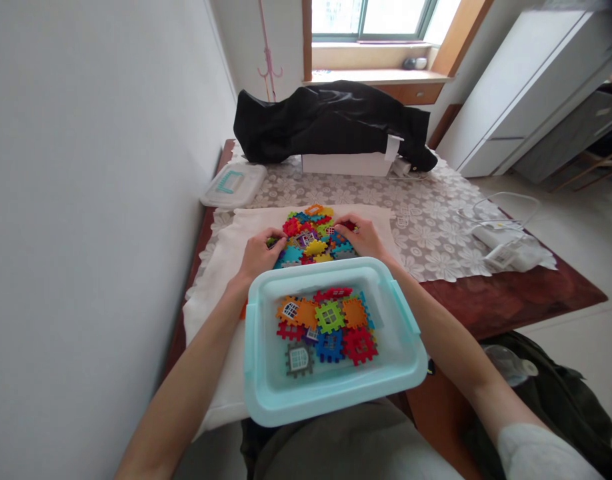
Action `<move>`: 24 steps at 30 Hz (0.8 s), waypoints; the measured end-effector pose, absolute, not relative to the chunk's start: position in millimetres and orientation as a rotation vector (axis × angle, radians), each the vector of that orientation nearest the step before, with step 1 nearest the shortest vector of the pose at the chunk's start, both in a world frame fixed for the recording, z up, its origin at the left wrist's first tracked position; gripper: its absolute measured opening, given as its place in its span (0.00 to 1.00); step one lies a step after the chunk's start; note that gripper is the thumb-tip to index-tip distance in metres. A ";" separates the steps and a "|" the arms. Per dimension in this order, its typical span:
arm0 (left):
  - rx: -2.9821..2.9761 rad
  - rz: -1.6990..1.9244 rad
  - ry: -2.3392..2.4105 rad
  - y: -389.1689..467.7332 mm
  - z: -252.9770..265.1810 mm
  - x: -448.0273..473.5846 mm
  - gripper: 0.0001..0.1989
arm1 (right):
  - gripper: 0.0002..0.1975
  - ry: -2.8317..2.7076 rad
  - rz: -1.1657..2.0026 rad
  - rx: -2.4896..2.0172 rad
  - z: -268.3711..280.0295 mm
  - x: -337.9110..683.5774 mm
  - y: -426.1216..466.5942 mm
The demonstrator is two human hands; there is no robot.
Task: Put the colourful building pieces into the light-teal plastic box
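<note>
Two hands touch piled pieces beyond a bin lying lengthwise left-to-right.

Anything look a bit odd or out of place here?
Mostly the pale-blue tub: it sits slightly askew and seems to overhang the lap, which looks precarious, though its support is hidden. A sliver of orange also peeks out left of it, apart from the colourful pile. Nothing looks damaged.

Both bare forearms forward, left hand and right hand apart, fingers bent inward
</note>
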State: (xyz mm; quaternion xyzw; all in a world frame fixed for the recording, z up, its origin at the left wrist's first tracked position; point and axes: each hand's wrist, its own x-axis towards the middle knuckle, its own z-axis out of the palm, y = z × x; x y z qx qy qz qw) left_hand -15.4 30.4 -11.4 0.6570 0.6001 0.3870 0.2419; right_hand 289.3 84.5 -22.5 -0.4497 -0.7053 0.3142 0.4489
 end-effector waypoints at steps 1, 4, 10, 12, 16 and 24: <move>1.799 1.058 1.644 30.4 -11.5 -15.4 0.16 | 0.16 -1.719 0.761 -1.117 -21.8 290.3 85.0; 1.798 1.060 1.644 30.6 -12.1 -15.5 0.16 | 0.17 -1.685 0.710 -1.152 -20.2 292.1 85.7; 1.795 1.064 1.633 30.4 -11.3 -14.9 0.17 | 0.18 -1.534 0.752 -1.121 -21.4 290.7 87.7; 1.788 1.065 1.630 30.2 -10.5 -14.5 0.17 | 0.20 -1.459 0.787 -1.087 -21.7 291.0 90.0; 1.786 1.064 1.638 29.6 -9.4 -13.6 0.16 | 0.26 -1.303 0.915 -1.046 -20.9 291.9 94.1; 1.795 1.064 1.640 29.5 -9.6 -14.1 0.16 | 0.30 -1.109 1.191 -0.831 -7.6 291.5 87.5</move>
